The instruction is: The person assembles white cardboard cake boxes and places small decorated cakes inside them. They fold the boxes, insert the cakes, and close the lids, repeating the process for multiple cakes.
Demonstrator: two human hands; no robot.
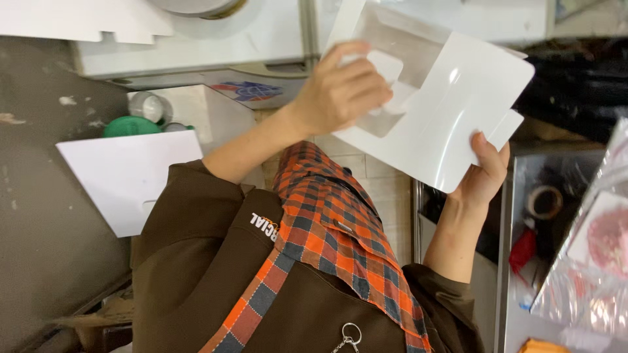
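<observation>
Flat white carton blank (451,111) held in mid-air, flap being worked.
Left hand (340,91) fingers curled shut over the window flap; right hand (484,173) pinches the lower edge. Further creasing calls for steady right-hand support.

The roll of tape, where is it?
In the head view, the roll of tape sits low on the right, beneath the right hand holding the white cardboard sheet, above a red thing.

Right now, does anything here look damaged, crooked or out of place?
Nothing stands out. The white card box blank looks clean and untorn, gripped by the left hand and right hand. Another white sheet lies flat.
</observation>
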